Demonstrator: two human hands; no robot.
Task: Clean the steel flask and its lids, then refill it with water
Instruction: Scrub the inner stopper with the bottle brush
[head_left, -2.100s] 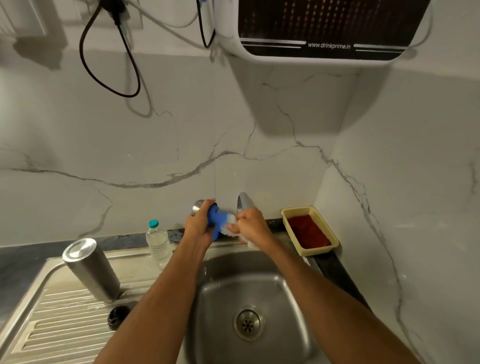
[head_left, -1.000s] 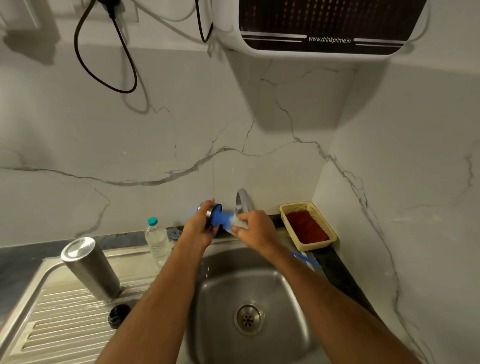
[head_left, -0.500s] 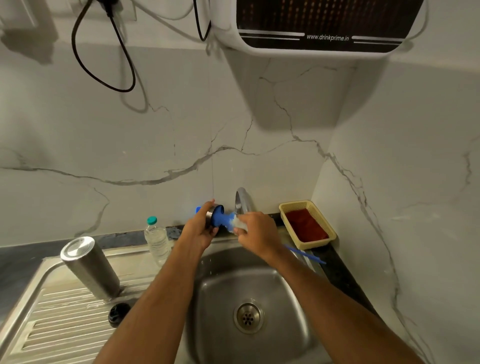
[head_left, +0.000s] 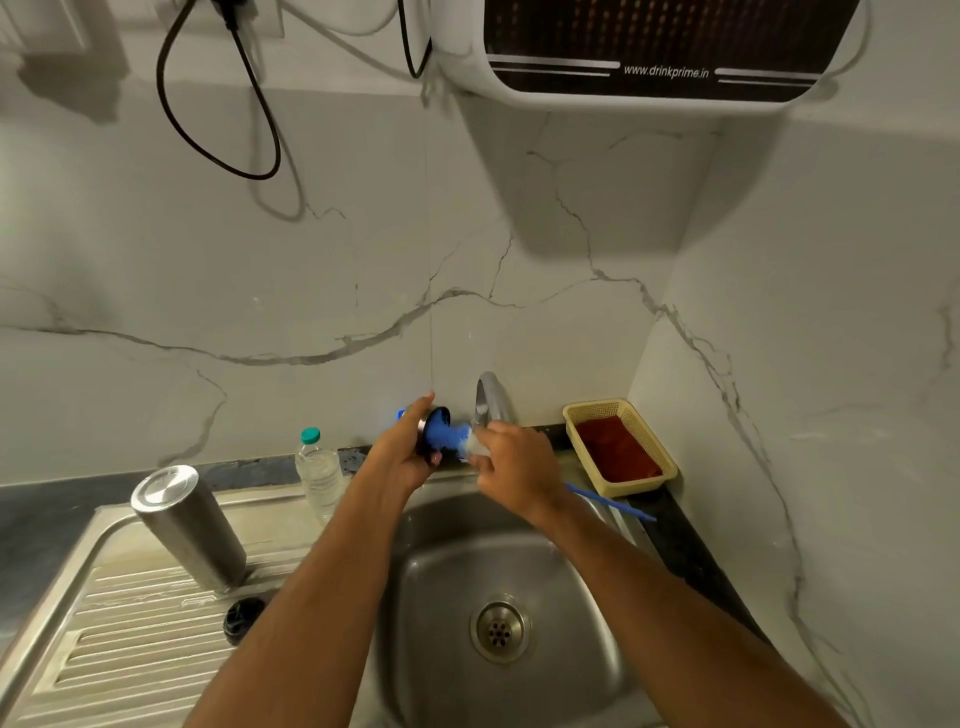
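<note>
In the head view, everything arranges itself around the sink basin (head_left: 498, 545), and the person works at its back rim, right under the tap (head_left: 487, 397), probably so that drips and suds fall into the bowl rather than onto the counter. The left hand (head_left: 402, 454) curls round a steel lid (head_left: 431, 434), thumb below and a finger along the top, turning its open side toward the other hand so the inside can be reached. The right hand (head_left: 511, 467) grips a blue bottle brush (head_left: 449, 436) close to its head, whose bristles sit inside the lid; the brush's thin blue handle (head_left: 613, 503) sticks out behind the wrist, over the right rim of the basin. The short grip likely gives firmer control in such a shallow cup. Left of the basin, on the ribbed drainboard (head_left: 130, 649), the steel flask (head_left: 189, 530) stands mouth down and slightly tilted, a fair guess being that it is left to drain. Just in front of it lies a small black cap (head_left: 243, 619), apparently the other lid, waiting its turn. A clear plastic bottle (head_left: 318, 475) with a teal top stands at the basin's back-left corner. Behind the basin's right corner sits a yellow basket (head_left: 621, 449) holding something red. High above the basin hangs a water purifier (head_left: 649, 49), which may be meant for the refill.
</note>
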